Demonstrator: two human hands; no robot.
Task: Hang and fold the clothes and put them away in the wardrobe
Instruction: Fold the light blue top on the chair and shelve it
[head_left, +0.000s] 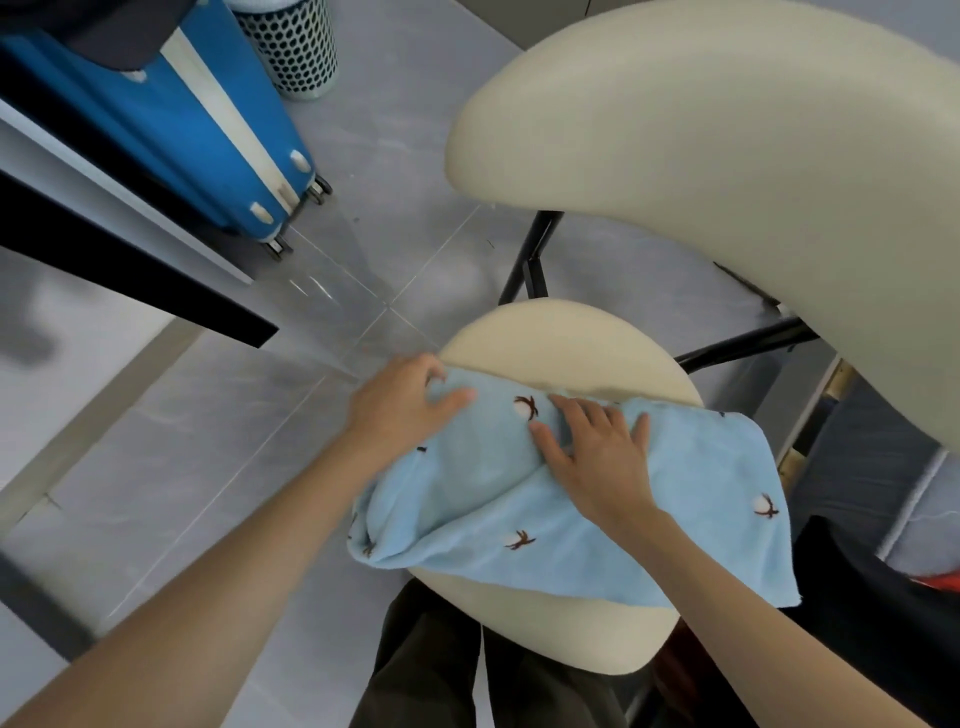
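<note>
I see the pale blue cloth (675, 493) lying partly folded across the cream chair seat (571, 338). The left hand (400, 410) pinches its far left edge, fingers curled round it. The right hand (597, 462) presses on its middle, fingers spread and released.

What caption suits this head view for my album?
Left hand grips and right hand presses a light blue cloth on a cream chair seat.

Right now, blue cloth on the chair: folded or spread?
Partly folded: the blue cloth has one layer doubled over another on the chair seat, with the left hand gripping its corner and the right hand pressing it.
</note>
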